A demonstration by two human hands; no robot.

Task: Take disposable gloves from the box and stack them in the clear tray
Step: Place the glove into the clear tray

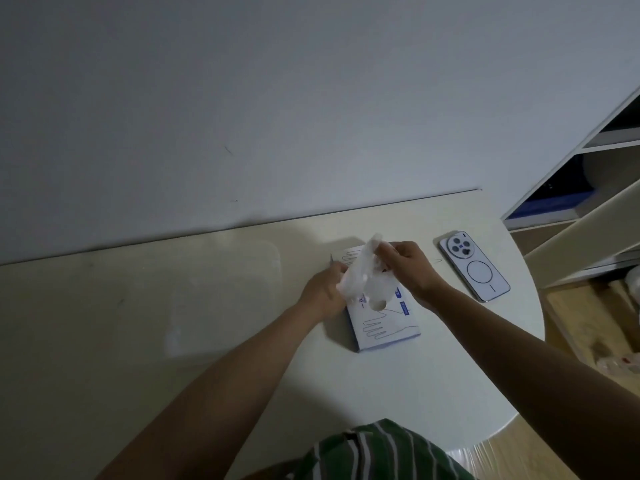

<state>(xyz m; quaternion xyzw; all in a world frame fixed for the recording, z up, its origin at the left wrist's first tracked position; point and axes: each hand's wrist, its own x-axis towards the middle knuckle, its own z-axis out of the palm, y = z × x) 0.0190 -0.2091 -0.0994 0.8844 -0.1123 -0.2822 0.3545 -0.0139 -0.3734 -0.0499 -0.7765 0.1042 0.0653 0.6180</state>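
right hand (405, 268) pinches a thin translucent plastic glove (360, 271) half out of the flat white-and-blue cardboard box (384, 327); left hand (323, 292) grips its edge. clinging gloves could drag out too.

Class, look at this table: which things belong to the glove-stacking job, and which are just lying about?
Job: glove box, clear glove pinched by the right hand, clear tray, left hand at the box.
Lying about: smartphone, shelf unit.
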